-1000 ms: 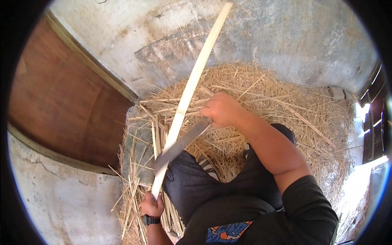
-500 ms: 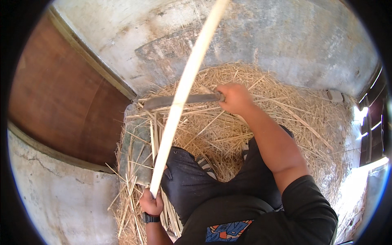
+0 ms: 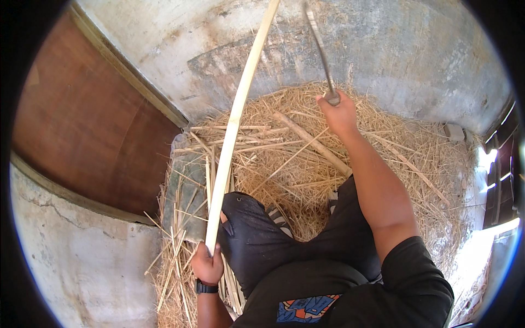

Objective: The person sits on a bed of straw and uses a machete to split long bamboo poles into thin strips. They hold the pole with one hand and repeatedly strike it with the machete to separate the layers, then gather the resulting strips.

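My left hand (image 3: 208,264) grips the near end of a long pale wooden strip (image 3: 236,117) that slants up and away toward the wall. My right hand (image 3: 339,113) is closed on the handle of a long knife, its dark blade (image 3: 317,41) raised upward and apart from the strip. I am seated, my knees in dark trousers (image 3: 251,235) just right of the strip's lower end. A wristwatch (image 3: 206,287) sits on my left wrist.
A heap of straw-like shavings and split sticks (image 3: 306,158) covers the floor ahead. A green slab (image 3: 183,191) lies under loose strips at the left. A brown wooden door (image 3: 82,126) and a concrete wall (image 3: 394,49) close the space.
My right hand has swung the knife from lying across the strip up and to the right, until the blade points upward. The left hand stays on the strip.
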`<state>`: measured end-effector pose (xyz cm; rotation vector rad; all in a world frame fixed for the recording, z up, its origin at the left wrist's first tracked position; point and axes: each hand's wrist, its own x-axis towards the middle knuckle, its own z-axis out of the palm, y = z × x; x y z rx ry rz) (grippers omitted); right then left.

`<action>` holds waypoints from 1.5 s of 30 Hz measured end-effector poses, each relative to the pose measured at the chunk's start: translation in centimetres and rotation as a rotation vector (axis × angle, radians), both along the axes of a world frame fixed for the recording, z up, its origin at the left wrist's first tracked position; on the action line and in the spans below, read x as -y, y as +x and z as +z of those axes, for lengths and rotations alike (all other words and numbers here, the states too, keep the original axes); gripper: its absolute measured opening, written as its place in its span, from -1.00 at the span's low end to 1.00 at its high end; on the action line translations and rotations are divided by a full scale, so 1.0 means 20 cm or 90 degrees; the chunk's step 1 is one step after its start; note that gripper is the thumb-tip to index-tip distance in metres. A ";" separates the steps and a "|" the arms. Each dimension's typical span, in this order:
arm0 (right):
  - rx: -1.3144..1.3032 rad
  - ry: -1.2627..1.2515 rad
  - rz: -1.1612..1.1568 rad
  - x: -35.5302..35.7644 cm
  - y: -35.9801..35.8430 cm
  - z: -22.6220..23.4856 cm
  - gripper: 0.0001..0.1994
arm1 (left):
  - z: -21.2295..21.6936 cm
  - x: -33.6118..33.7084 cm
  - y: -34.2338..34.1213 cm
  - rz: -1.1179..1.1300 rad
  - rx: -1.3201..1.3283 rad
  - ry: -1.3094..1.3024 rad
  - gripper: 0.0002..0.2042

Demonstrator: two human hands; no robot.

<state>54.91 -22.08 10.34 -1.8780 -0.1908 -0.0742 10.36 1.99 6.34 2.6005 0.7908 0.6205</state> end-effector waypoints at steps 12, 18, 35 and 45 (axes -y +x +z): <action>0.495 -0.378 0.376 -0.16 -0.24 0.00 -0.86 | 0.02 0.03 0.10 -0.018 -0.066 0.108 -0.71; 0.253 -0.322 0.187 -0.07 -0.12 0.03 -0.84 | 0.01 0.03 0.07 0.002 -0.063 0.097 -0.73; 0.358 -0.346 0.318 -0.15 -0.20 -0.03 -0.89 | 0.02 0.08 0.12 -0.046 -0.066 0.041 -0.71; 0.276 -0.337 0.224 -0.10 -0.09 -0.03 -0.88 | 0.03 0.05 0.07 -0.040 -0.065 0.062 -0.70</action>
